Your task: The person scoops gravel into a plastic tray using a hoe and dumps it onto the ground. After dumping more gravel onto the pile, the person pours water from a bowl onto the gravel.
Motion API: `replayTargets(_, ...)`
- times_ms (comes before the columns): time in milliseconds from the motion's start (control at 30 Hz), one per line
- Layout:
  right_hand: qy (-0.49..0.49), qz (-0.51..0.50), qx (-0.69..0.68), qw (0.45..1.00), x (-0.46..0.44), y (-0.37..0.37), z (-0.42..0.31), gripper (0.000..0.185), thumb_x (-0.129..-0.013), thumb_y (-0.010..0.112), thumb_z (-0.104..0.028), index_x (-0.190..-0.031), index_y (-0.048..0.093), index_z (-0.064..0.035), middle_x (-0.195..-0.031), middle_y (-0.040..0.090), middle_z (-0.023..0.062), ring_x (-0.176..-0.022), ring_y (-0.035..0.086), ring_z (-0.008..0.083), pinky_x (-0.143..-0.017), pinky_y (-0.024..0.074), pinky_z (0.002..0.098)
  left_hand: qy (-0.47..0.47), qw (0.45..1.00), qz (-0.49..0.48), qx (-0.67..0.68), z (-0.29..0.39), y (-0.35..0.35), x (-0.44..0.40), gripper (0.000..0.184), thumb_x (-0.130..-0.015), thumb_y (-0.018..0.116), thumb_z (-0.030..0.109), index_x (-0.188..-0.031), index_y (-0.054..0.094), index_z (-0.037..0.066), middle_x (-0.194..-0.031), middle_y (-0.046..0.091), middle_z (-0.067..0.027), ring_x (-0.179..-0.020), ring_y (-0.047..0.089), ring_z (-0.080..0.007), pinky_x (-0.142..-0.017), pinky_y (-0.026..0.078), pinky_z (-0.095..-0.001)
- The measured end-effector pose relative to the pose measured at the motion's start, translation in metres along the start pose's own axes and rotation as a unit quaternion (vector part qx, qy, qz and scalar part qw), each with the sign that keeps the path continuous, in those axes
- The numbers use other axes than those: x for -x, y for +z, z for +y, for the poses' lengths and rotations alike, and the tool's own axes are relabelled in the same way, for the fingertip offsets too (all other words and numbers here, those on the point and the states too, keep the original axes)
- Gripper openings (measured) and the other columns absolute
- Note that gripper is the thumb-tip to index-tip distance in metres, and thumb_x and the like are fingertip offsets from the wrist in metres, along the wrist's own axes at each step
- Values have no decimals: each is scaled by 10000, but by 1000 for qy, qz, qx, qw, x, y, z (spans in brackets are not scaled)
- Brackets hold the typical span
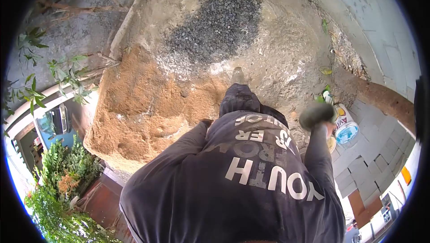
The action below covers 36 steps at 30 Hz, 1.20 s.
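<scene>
My right hand (330,129) is at the right, at the end of a dark sleeve, closed on a dark, rounded object (316,115) that is blurred. What the object is, I cannot make out. At the end of the other sleeve, my left hand (207,122) is a small dark shape near the sand, mostly hidden, its fingers unclear. My dark top (192,189) with white letters fills the lower middle. Beyond it lie a mound of orange-brown sand (134,104) and a patch of grey gravel (219,23).
A white bucket (342,120) with a blue-and-white inside stands at the right, beside paving blocks (371,149). A log (385,97) lies behind it. Branches (89,8) and a grey wall are at the upper left; green plants (58,189) grow at the lower left.
</scene>
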State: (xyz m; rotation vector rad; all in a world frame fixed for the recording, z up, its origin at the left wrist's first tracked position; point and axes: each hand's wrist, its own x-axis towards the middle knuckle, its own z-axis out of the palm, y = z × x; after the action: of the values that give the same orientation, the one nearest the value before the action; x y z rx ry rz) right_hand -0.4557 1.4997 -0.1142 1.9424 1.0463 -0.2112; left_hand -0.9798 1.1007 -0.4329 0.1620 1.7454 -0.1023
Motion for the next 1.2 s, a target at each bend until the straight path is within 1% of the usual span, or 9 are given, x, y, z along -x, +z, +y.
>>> replayTargets(67, 304, 40, -330, 893, -36, 94, 87, 470, -878, 499, -234, -1273, 410, 5, -1213, 561, 134, -1115, 564, 264, -897, 473, 362, -13, 998, -31, -50, 19, 6, 2, 476, -914, 435, 447, -1197, 562, 86, -1048, 613, -158, -875, 610, -285, -733, 494, -421)
replayTargets(200, 389, -14, -421, 819, -16, 173, 214, 435, -844, 518, -218, -1217, 441, -7, -1210, 554, 165, -1042, 597, 305, -846, 501, 404, 164, 940, -65, -293, 171, -47, 34, 366, -808, 635, 284, -1087, 593, 51, -926, 654, -150, -719, 653, -292, -596, 526, -444)
replayTargets(300, 422, -54, -531, 733, 5, 228, 278, 451, -817, 546, -222, -1210, 450, -22, -1195, 566, 164, -1049, 590, 314, -867, 490, 407, 329, 636, 286, -637, 345, -68, 132, 199, -861, 499, 122, -1000, 635, 79, -860, 679, -99, -723, 642, -280, -580, 513, -388)
replayTargets(400, 442, -66, -554, 702, 2, 324, 318, 463, -781, 582, -289, -1152, 532, -16, -1106, 612, 192, -1055, 585, 331, -918, 455, 397, 411, 902, 14, 130, 467, -79, 126, 276, -936, 399, 268, -1101, 596, 168, -985, 666, -90, -753, 628, -308, -588, 488, -432)
replayTargets(633, 457, -11, -691, 560, 9, 428, 247, 473, -692, 733, -346, -999, 559, -31, -901, 633, 155, -819, 607, 287, -749, 470, 379, 419, 902, -49, -90, 632, 232, 293, 368, -861, 606, 374, -1109, 530, 114, -1009, 645, -54, -666, 603, -182, -563, 469, -331)
replayTargets(867, 518, -51, -735, 434, -3, 420, 228, 520, -620, 764, -326, -990, 555, -26, -942, 627, 189, -886, 612, 317, -793, 483, 392, 492, 718, -219, -441, 485, 481, 271, 375, -843, 642, 312, -1104, 590, 47, -943, 657, -83, -705, 644, -184, -608, 531, -311)
replayTargets(933, 519, -42, -746, 415, -14, 397, 266, 561, -638, 742, -331, -1061, 551, -16, -997, 621, 205, -937, 609, 332, -823, 477, 402, 635, 420, -194, -619, 495, 524, 287, 379, -846, 632, 351, -1103, 603, 74, -977, 660, -77, -732, 646, -194, -625, 533, -313)
replayTargets(1100, 527, 32, -736, 424, -81, 338, 365, 573, -646, 734, -325, -1079, 533, -8, -977, 618, 196, -889, 610, 324, -786, 477, 402, 341, 761, -244, -495, 630, 599, 278, 356, -850, 617, 369, -1091, 589, 108, -943, 648, -124, -702, 620, -233, -563, 519, -393)
replayTargets(1200, 488, 48, -725, 483, -149, 377, 388, 579, -681, 737, -322, -1105, 508, -2, -941, 615, 192, -802, 614, 304, -691, 483, 395, 379, 794, -161, -447, 684, 583, 271, 290, -861, 623, 301, -1047, 593, 81, -909, 653, -100, -680, 628, -216, -531, 516, -365)
